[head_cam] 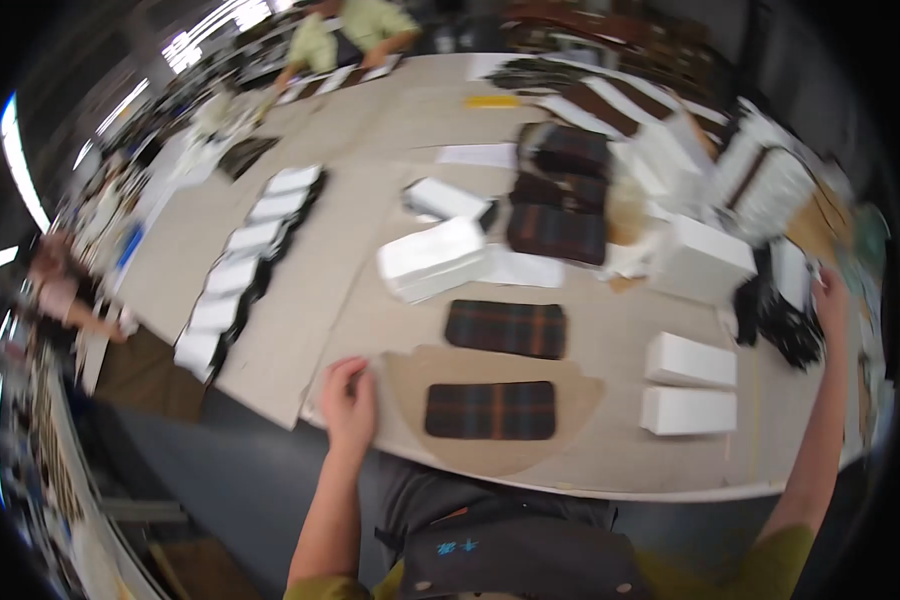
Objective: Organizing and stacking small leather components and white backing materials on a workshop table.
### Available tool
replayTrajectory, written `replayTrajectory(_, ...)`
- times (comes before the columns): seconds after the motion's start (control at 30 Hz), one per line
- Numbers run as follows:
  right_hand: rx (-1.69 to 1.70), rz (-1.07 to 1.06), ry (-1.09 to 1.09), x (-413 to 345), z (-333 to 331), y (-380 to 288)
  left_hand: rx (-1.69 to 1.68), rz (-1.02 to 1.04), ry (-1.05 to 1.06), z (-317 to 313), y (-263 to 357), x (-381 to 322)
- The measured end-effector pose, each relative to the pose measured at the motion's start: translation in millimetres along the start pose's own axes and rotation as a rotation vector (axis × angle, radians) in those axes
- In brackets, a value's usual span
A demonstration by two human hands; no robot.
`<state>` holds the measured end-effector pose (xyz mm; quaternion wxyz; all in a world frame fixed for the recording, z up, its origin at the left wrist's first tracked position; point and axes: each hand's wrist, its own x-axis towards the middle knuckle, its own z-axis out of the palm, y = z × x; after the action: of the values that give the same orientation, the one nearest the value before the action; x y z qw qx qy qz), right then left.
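My left hand [349, 401] rests at the table's near edge, its fingers loosely curled; whether it holds anything cannot be told. Far to the right, my right hand [828, 294] reaches to a pile of black strips [787, 330] with a white piece [790, 271] on it; its grip is blurred. Before me a dark plaid fabric piece [490, 410] with rounded corners lies on a brown sheet [577, 390]. Another plaid piece [506, 328] lies just beyond. Two white stacks [691, 360] sit between them and my right hand.
A row of white stacks with dark edges [231, 276] runs along the left. White stacks [435, 255] and dark plaid piles [557, 229] stand farther back, with a white block [701, 259] at right. One person [352, 37] works at the far edge, another [64, 285] at left.
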<state>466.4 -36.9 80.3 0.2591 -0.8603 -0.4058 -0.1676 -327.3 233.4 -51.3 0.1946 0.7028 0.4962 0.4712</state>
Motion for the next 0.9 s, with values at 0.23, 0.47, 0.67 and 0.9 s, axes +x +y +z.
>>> replayTrajectory(0.23,0.531,-0.497,-0.329,-99,-5,-406,0.265,0.099,0.089,-77,-11,17)
replayTrajectory(0.47,0.723,-0.967,-0.919,-200,45,-616,0.432,-0.423,0.662,-232,-190,47)
replayTrajectory(0.67,0.732,-1.196,-1.161,-291,160,-743,-0.121,-0.815,0.386,-269,-220,106)
replayTrajectory(0.9,0.976,-0.571,-1.725,-336,224,-857,-0.346,-0.970,0.285,-293,-252,100)
